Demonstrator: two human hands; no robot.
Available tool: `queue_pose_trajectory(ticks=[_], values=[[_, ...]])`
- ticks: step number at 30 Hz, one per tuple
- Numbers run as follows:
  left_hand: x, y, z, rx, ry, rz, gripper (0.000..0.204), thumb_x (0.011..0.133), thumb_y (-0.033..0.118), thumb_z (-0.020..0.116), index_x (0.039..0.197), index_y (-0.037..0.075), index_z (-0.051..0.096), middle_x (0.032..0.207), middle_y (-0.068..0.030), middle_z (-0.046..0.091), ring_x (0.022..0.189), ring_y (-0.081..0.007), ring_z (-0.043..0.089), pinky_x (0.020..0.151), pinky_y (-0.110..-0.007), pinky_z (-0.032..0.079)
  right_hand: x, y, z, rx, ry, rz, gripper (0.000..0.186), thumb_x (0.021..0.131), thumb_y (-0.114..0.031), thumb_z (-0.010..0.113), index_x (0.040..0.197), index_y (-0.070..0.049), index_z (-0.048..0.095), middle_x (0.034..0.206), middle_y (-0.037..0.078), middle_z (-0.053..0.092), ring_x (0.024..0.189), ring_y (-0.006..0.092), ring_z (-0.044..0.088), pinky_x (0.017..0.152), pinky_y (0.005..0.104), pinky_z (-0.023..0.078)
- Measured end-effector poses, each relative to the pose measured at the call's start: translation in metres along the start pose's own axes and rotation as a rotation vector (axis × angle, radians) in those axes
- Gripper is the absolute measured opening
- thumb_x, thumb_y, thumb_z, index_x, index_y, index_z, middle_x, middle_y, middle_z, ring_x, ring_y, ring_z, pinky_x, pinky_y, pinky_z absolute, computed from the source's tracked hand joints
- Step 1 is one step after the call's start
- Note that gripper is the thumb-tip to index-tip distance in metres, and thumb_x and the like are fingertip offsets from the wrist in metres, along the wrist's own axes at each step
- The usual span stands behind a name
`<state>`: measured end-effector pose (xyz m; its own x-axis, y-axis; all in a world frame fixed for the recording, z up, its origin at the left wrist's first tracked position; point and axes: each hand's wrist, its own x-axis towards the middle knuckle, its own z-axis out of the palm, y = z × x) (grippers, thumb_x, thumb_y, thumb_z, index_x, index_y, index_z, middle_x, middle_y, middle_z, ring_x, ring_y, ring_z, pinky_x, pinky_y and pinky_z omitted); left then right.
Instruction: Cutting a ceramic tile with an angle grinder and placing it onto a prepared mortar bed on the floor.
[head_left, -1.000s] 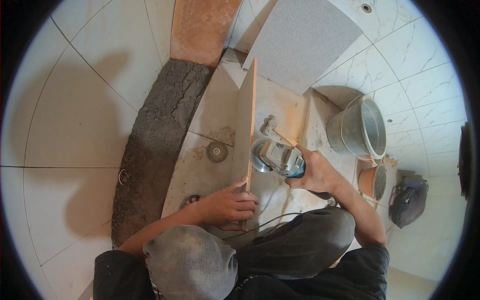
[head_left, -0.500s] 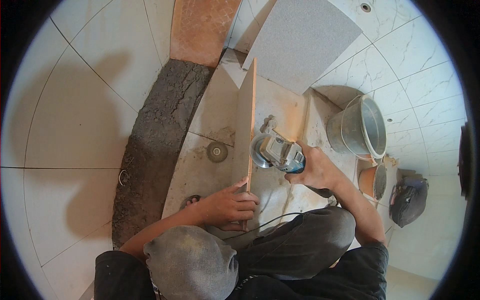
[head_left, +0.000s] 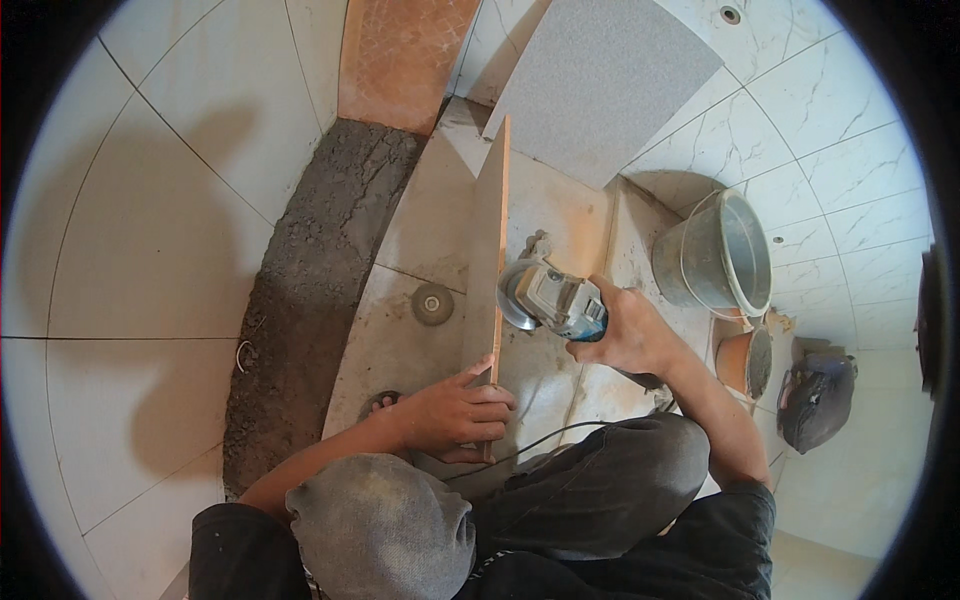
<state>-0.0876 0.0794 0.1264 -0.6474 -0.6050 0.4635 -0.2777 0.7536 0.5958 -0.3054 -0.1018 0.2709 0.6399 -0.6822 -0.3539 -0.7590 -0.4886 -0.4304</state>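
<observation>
A tile [head_left: 489, 220] stands on edge in the middle, its orange edge facing up. My left hand [head_left: 458, 418] is closed around the near end of that tile. My right hand [head_left: 625, 330] grips an angle grinder [head_left: 562, 305] with a blue and grey body, whose silver disc [head_left: 516, 295] is at the tile's right side near the edge; whether it touches is hard to tell. A round disc [head_left: 432, 304] lies on the tiled floor [head_left: 415, 235] left of the upright tile. A black cord crosses the floor below the grinder.
A grey bucket [head_left: 700, 260] and an orange container [head_left: 735, 365] stand at the right, beside a dark bag [head_left: 815, 405]. A speckled grey tile [head_left: 600, 85] and an orange tile [head_left: 400, 60] lean at the back. A strip of rough mortar [head_left: 305, 270] runs along the left wall.
The grinder and my right hand have moved slightly up and left along the upright tile. My left hand stays on the tile's near end.
</observation>
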Motion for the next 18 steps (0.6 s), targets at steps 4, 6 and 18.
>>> queue_pose_trajectory(ticks=[4, 6, 18], values=[[-0.004, -0.001, 0.0, 0.005, -0.016, -0.006, 0.034, 0.08, 0.034, 0.083, 0.094, 0.013, 0.06, 0.111, 0.0008, 0.061, 0.129, -0.0179, 0.055, 0.124, -0.067, 0.02, -0.006, 0.0, 0.001, -0.007, -0.019, -0.033, 0.062, 0.066, -0.025, 0.082, 0.114, 0.007, 0.058, 0.081, 0.032, 0.068, 0.084, 0.0475, 0.07, 0.077, 0.0487, 0.055], [-0.004, -0.002, 0.001, 0.003, -0.019, -0.003, 0.034, 0.08, 0.034, 0.083, 0.094, 0.013, 0.06, 0.112, 0.0009, 0.061, 0.129, -0.0179, 0.055, 0.124, -0.066, 0.02, -0.009, -0.003, 0.001, -0.024, -0.003, -0.04, 0.065, 0.065, -0.023, 0.083, 0.117, 0.008, 0.059, 0.078, 0.029, 0.068, 0.078, 0.0443, 0.07, 0.073, 0.0462, 0.056], [-0.003, -0.002, -0.002, 0.008, -0.055, -0.021, 0.034, 0.079, 0.033, 0.083, 0.096, 0.013, 0.061, 0.11, 0.0017, 0.061, 0.129, -0.0173, 0.055, 0.124, -0.066, 0.021, -0.018, -0.001, 0.003, -0.147, -0.013, -0.107, 0.066, 0.063, -0.024, 0.084, 0.118, 0.002, 0.059, 0.082, 0.026, 0.07, 0.083, 0.0454, 0.071, 0.073, 0.0482, 0.057]])
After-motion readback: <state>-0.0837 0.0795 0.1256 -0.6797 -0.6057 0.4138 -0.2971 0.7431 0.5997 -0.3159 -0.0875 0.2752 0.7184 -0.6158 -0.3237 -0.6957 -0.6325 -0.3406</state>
